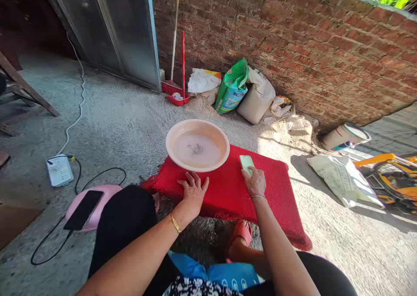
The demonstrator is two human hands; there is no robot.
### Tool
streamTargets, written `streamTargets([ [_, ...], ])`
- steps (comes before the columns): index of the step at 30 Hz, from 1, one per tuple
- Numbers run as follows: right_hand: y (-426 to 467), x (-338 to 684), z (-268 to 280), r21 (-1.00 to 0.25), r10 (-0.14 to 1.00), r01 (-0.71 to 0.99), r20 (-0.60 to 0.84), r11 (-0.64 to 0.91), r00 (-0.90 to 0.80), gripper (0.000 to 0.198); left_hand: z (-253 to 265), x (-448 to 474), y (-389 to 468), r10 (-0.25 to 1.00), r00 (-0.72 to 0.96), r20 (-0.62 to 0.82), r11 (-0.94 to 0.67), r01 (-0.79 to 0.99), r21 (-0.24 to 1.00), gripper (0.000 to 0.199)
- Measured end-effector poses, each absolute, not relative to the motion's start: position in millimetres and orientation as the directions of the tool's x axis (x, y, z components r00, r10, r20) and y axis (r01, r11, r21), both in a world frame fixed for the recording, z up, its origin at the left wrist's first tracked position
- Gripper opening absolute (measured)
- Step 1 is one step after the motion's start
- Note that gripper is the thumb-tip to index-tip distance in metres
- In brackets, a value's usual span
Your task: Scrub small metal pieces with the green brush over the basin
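A round, peach-coloured basin [224, 145] stands at the left end of a low table draped in red cloth [221, 192]. In it is shallow liquid, with a small dark cluster [196, 149] that I cannot make out. Fingers spread, my left hand [193, 194] rests on the cloth just in front of the basin's rim. My right hand [255, 182] grips the near end of a pale green, flat phone-like thing [246, 163] right of the basin. Its lower part is hidden by my fingers.
At left, a black phone [84, 210] on a cable lies on a pink stool [107, 196], beside a white power strip [59, 170]. Sacks [233, 87] and a red dustpan [178, 98] line the brick wall [276, 40]. Right: a bucket [345, 136] and yellow-black machine [391, 179].
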State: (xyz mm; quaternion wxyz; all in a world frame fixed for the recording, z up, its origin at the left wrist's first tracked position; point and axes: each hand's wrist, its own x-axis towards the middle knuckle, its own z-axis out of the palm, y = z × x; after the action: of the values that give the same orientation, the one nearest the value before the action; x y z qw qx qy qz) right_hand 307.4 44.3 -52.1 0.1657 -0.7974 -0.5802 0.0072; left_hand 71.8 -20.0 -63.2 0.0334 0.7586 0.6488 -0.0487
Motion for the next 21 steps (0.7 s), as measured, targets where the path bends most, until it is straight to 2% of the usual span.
streamTargets([
  [3,59.5,281.3,-55.2,-0.237,0.960,0.956,0.179,-0.171,0.217,0.038,-59.2,70.1,-21.3,0.973,0.189,-0.130,-0.204,0.972,-0.113,0.067],
  [5,66.0,284.4,-55.1,-0.206,0.966,0.964,0.161,-0.168,0.203,0.038,-57.1,69.9,-21.5,0.971,0.198,-0.134,-0.216,0.966,-0.143,0.071],
  [7,66.2,306.9,-53.3,-0.169,0.957,0.959,0.144,-0.227,0.252,0.040,-55.7,70.4,-21.4,0.971,0.197,-0.134,-0.215,0.967,-0.136,0.073],
  [10,52.6,368.8,-48.3,-0.138,0.903,0.905,0.103,-0.403,0.418,0.047,-53.8,70.8,-20.8,0.969,0.201,-0.147,-0.222,0.964,-0.145,0.081],
  [13,23.6,442.3,-42.3,-0.165,0.771,0.765,0.033,-0.623,0.636,0.054,-50.8,69.4,-21.0,0.962,0.212,-0.170,-0.247,0.945,-0.215,0.091],
  [16,-11.1,501.4,-39.2,-0.209,0.633,0.621,0.013,-0.755,0.774,0.057,-48.0,66.6,-22.1,0.958,0.232,-0.169,-0.269,0.929,-0.254,0.099],
  [19,-33.2,527.6,-40.0,-0.316,0.546,0.519,0.002,-0.794,0.838,0.057,-47.9,63.7,-22.9,0.956,0.256,-0.144,-0.288,0.915,-0.284,0.104],
  [21,-36.0,522.2,-41.7,-0.418,0.581,0.532,0.011,-0.737,0.814,0.051,-49.8,62.2,-22.7,0.954,0.271,-0.125,-0.297,0.902,-0.312,0.104],
])
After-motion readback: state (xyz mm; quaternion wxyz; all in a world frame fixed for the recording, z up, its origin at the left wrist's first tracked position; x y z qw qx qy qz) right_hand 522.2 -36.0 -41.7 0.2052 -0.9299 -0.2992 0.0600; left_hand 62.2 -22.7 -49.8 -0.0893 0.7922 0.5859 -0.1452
